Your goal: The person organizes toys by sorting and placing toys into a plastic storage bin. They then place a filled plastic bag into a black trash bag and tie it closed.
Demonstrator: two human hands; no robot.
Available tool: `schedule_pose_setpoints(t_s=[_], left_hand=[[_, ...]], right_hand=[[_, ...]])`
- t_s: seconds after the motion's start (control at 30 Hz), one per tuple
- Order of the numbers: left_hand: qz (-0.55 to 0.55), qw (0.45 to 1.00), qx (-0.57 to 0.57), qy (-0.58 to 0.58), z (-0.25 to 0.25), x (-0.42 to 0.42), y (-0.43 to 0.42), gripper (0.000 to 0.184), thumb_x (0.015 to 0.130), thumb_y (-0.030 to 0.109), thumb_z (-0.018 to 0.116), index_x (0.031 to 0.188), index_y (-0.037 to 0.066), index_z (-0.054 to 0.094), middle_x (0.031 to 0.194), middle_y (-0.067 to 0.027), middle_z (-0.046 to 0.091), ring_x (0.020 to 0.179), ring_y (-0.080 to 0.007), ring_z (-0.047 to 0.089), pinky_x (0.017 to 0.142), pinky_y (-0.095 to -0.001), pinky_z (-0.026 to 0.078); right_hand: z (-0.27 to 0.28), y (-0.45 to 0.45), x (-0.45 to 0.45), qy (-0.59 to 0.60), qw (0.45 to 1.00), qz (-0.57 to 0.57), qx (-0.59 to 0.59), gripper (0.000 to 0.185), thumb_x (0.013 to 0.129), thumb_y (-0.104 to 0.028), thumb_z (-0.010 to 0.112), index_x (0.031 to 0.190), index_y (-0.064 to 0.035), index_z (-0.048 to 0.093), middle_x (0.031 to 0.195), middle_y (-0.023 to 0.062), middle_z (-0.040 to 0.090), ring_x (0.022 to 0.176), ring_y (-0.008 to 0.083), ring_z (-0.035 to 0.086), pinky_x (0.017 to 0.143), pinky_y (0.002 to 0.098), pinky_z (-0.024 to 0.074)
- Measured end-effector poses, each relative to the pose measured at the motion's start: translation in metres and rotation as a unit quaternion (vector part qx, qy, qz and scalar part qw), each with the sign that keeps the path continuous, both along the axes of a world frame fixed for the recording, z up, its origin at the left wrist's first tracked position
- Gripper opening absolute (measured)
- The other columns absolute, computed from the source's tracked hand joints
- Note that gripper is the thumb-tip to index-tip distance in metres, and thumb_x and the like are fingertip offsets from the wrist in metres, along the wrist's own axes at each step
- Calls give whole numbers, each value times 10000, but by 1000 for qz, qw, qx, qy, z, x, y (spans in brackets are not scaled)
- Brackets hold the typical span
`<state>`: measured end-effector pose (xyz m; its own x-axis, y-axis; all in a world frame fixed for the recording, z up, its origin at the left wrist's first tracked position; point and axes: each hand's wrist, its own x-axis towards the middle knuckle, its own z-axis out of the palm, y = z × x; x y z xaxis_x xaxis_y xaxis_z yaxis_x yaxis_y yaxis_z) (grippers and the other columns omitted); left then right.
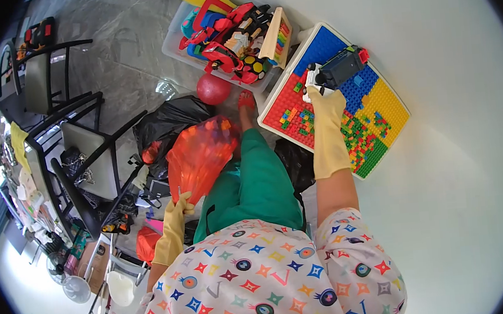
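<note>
A cream rubber glove covers each hand. My right hand is closed on the white cab end of a toy truck with a dark grey body, over the colourful building-block table. The glove hides part of the cab. Small coloured bricks are fixed on the studded table top below. Lower left, my left hand is closed around the gathered top of a red plastic bag. Coloured things show through the bag, too unclear to name.
A clear bin full of toys stands beyond the block table. A pink ball and a black bag lie on the grey floor. Several chairs and a cluttered table stand at left. A white wall is at right.
</note>
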<state>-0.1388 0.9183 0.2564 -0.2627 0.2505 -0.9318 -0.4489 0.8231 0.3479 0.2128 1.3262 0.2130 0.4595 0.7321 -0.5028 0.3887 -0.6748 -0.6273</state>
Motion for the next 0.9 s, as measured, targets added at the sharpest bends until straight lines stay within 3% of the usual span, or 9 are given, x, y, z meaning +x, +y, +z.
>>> schedule_pose_setpoints(t_s=[0.03,0.07,0.3,0.47,0.6,0.63,0.83,0.9], left_hand=[[-1,1000,1,0,-1,0,-1,383,1043,250,620,1294,-40,635,834,-85,672,714,-160,612,689,-287,521],[0,1000,3,1,-1,0,-1,387,1043,251,620,1295,-43,633,836,-85,672,715,-160,612,689,-288,523],[28,999,30,-5,0,4,-11,416,1053,277,608,1305,-53,620,850,-87,664,724,-155,604,696,-286,520],[49,998,32,-22,2,4,-16,384,1062,259,596,1280,-56,621,833,-76,641,712,-142,592,695,-269,507],[44,998,35,-19,3,6,-17,380,1061,261,597,1274,-53,625,836,-73,646,709,-140,590,693,-269,506],[42,998,34,-21,2,6,-17,378,1061,261,595,1274,-51,626,838,-72,649,711,-139,592,694,-269,507],[27,999,38,-17,4,1,-23,378,1064,268,580,1272,-43,633,849,-69,663,728,-133,608,703,-271,516],[27,999,35,-14,0,2,-29,378,1066,269,573,1275,-40,633,852,-67,666,736,-132,613,708,-272,520]], right_hand=[[-6,-3,9,50,999,-6,12,431,778,-153,869,1105,48,673,1007,144,740,834,219,726,747,363,577],[-8,-4,16,4,999,32,4,444,795,-133,847,1167,22,661,1038,122,724,851,213,714,786,364,569],[33,-21,19,192,980,-45,-29,441,880,-187,787,1244,-11,612,1148,90,695,1035,189,690,933,348,549],[36,-36,19,291,953,-89,20,439,904,-224,796,1226,-18,580,1168,84,674,1025,182,687,970,351,548],[4,-42,12,276,956,-97,-27,391,897,-240,807,1171,-18,637,1105,76,704,973,180,701,879,349,570],[-1,-41,2,235,968,-78,-39,448,898,-256,799,1232,-8,635,1123,81,710,962,189,704,883,367,573],[-39,-38,-49,118,965,-220,-84,510,852,-314,856,1166,9,617,1171,127,685,971,217,692,888,427,597],[-48,-40,-50,112,962,-236,-79,568,815,-347,892,1131,34,613,1105,124,710,859,197,690,826,381,597]])
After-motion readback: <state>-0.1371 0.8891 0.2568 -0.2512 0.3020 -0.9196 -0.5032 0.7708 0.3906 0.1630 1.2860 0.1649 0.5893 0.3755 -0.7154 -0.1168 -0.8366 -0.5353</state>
